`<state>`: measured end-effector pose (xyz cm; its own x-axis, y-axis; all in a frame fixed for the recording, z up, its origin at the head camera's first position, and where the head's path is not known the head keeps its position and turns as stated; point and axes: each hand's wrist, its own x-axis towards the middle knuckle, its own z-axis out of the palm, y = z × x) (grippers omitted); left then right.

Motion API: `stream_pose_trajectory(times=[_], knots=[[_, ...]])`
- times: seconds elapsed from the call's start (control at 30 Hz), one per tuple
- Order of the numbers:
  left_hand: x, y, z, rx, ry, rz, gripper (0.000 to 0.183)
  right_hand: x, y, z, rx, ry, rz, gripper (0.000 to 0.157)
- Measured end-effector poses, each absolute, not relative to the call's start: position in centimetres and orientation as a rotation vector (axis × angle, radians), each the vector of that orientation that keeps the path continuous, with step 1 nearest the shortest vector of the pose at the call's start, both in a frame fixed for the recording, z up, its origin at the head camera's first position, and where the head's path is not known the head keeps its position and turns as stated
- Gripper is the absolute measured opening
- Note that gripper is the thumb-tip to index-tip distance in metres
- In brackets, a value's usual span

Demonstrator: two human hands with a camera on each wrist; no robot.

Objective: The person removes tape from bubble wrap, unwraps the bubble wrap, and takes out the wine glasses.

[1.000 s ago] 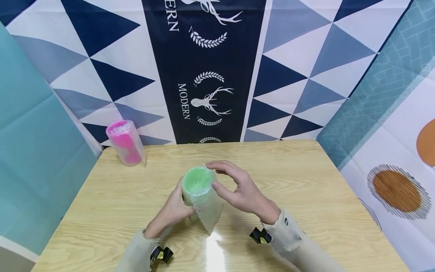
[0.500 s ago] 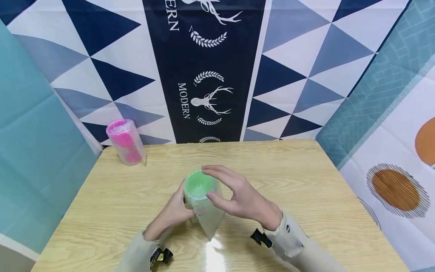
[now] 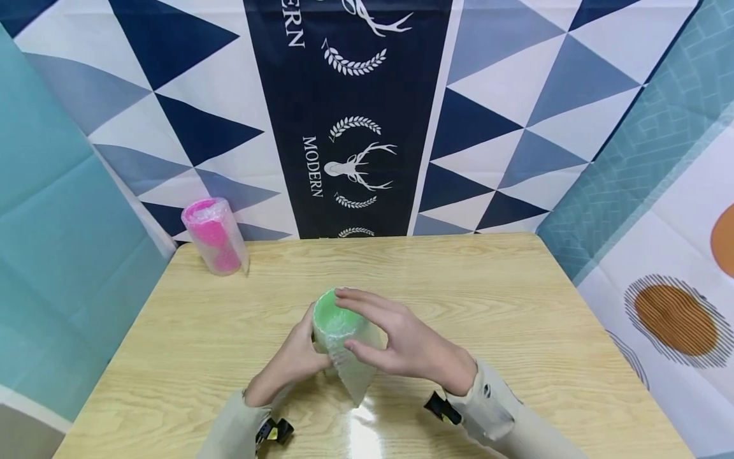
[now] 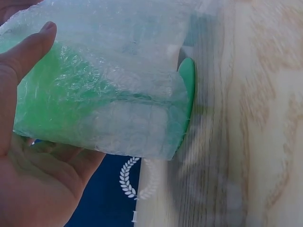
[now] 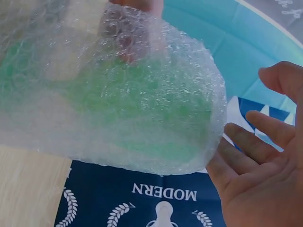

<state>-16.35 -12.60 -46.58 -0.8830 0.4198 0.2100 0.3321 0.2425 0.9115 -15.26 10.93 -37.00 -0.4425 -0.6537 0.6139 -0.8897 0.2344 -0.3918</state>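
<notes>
A green cup point(image 3: 328, 313) stands near the middle of the table, rolled in clear bubble wrap point(image 3: 351, 373). One loose corner of the wrap points down toward the front. My left hand point(image 3: 294, 356) grips the wrapped cup from the left, thumb in front. In the left wrist view, a flat green base point(image 4: 188, 82) shows past the wrap's lower end, near the tabletop. My right hand point(image 3: 401, 336), fingers relaxed and apart, hovers over the top right of the roll. Seen from the right wrist, its fingers point(image 5: 239, 158) lie right at the wrap's upper edge.
At the table's far left corner stands a pink item point(image 3: 209, 233) rolled in bubble wrap. A patterned cloth point(image 3: 482, 127) hangs behind the wooden table point(image 3: 487, 287), with more cloths at both sides.
My right hand has moved slightly left and down over the top of the wrapped cup. The roll has shifted slightly right in my left hand's grip.
</notes>
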Motion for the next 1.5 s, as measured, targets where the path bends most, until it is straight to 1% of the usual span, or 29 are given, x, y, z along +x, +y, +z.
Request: stream_pose_trajectory(times=[0.37,0.67,0.8,1.03,1.2,1.3,1.5], knots=[[-16.3,-12.8,-46.6,0.741,2.439,1.729,0.100,-15.1,10.6,-37.7,1.470,-2.218,0.853,0.043],[-16.2,-12.7,-46.8,0.786,2.517,1.699,0.105,-15.2,10.2,-38.1,1.476,-2.244,0.737,0.028],[-16.0,-13.0,-46.9,0.784,2.548,1.684,0.106,-15.2,10.1,-38.1,1.473,-2.242,0.703,0.027],[-15.6,-13.9,-47.2,0.800,2.596,1.651,0.103,-15.2,9.9,-37.9,1.457,-2.272,0.675,0.026],[-15.0,-14.6,-46.6,0.822,2.679,1.597,0.100,-15.2,9.9,-38.0,1.455,-2.273,0.661,0.025],[-14.8,-15.1,-46.0,0.876,2.736,1.577,0.101,-15.2,10.0,-38.1,1.464,-2.256,0.642,0.025],[-14.8,-15.8,-44.6,1.100,2.866,1.496,0.102,-15.5,10.0,-38.2,1.473,-2.229,0.621,0.025]])
